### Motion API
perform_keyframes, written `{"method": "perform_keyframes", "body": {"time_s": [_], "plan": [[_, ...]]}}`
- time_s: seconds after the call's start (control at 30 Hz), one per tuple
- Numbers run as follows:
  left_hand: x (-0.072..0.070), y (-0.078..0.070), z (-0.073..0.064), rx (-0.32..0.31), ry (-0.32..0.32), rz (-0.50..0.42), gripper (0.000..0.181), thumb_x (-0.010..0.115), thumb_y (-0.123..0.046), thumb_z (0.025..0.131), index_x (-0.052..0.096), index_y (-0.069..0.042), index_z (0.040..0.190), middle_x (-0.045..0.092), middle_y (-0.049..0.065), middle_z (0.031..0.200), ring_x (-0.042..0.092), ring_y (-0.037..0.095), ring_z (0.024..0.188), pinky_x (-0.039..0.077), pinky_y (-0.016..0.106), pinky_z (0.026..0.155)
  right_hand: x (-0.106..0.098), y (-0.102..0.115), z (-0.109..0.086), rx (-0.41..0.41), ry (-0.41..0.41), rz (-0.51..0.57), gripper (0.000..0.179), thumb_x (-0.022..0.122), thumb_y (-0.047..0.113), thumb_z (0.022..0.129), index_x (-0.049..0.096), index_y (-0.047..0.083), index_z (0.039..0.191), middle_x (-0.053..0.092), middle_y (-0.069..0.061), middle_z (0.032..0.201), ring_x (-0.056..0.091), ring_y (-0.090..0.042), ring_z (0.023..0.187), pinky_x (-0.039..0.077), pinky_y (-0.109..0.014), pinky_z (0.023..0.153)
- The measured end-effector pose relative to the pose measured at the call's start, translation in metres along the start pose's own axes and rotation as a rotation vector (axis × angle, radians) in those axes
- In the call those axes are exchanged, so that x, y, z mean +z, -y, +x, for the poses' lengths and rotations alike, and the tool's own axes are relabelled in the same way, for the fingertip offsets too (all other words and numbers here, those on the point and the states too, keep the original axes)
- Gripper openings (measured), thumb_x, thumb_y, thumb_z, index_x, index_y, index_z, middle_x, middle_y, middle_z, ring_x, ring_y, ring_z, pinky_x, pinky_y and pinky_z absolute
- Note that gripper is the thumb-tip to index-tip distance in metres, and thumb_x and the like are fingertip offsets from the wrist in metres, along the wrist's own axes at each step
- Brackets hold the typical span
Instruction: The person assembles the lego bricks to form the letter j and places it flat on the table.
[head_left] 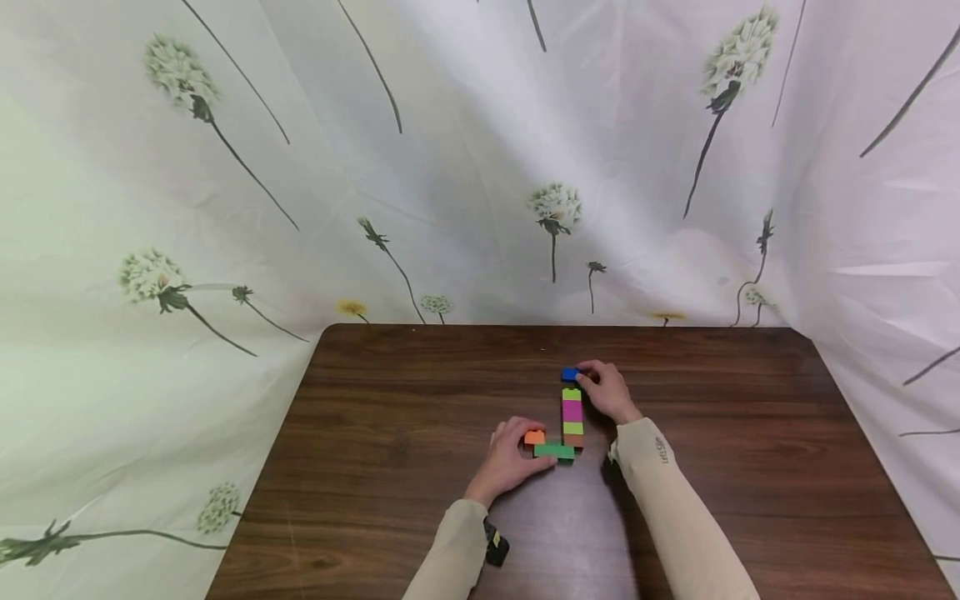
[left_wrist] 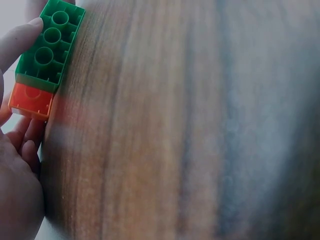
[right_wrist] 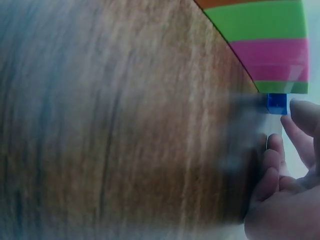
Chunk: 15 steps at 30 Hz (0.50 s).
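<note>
My left hand [head_left: 510, 460] holds a green brick [head_left: 553, 451] and an orange brick [head_left: 534, 437] that sit against each other, thumb on the green one and fingers behind the orange. In the left wrist view the green brick [left_wrist: 52, 36] shows its hollow underside with round tubes. Farther back, my right hand [head_left: 609, 392] pinches a small blue brick [head_left: 570, 375] at its right end. Between the hands lies a row of joined bricks [head_left: 572, 412] in lime, magenta, lime and brown. In the right wrist view the blue brick [right_wrist: 277, 103] appears just past the row's lime end.
The bricks lie on a dark wood-grain table [head_left: 390, 467]. Behind and beside it hangs a pale curtain [head_left: 465, 167] printed with dandelions. A black device [head_left: 495, 543] sits at the left wrist, by the sleeve.
</note>
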<state>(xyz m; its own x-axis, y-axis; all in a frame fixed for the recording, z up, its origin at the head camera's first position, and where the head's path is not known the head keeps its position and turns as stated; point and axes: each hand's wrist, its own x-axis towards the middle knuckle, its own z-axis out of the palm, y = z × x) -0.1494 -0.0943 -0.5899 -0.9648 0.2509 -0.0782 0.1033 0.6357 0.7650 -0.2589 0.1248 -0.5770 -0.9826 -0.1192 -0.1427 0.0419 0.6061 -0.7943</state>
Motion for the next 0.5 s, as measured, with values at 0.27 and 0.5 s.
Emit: {"method": "perform_keyframes", "body": {"time_s": [0.27,0.5], "plan": [[-0.001,0.000,0.000,-0.021,0.002,-0.025,0.055,0.073,-0.053,0.079,0.060,-0.025,0.124,0.055,-0.005,0.124,0.043,0.018,0.116,0.037,0.044,0.097,-0.004,-0.006,0.003,0.068,0.034,0.114,0.038,0.046,0.026,0.102,0.052,0.002,0.131,0.055,-0.020,0.123,0.050,-0.033,0.113,0.039,-0.050,0.099],[-0.002,-0.001,-0.002,-0.023,0.001,-0.041,0.056,0.072,-0.054,0.079,0.059,-0.025,0.125,0.055,-0.005,0.125,0.043,0.019,0.116,0.039,0.045,0.097,-0.009,-0.011,-0.001,0.085,0.001,0.138,0.029,0.046,0.024,0.102,0.054,0.000,0.116,0.055,-0.021,0.120,0.051,-0.033,0.107,0.040,-0.046,0.092]]}}
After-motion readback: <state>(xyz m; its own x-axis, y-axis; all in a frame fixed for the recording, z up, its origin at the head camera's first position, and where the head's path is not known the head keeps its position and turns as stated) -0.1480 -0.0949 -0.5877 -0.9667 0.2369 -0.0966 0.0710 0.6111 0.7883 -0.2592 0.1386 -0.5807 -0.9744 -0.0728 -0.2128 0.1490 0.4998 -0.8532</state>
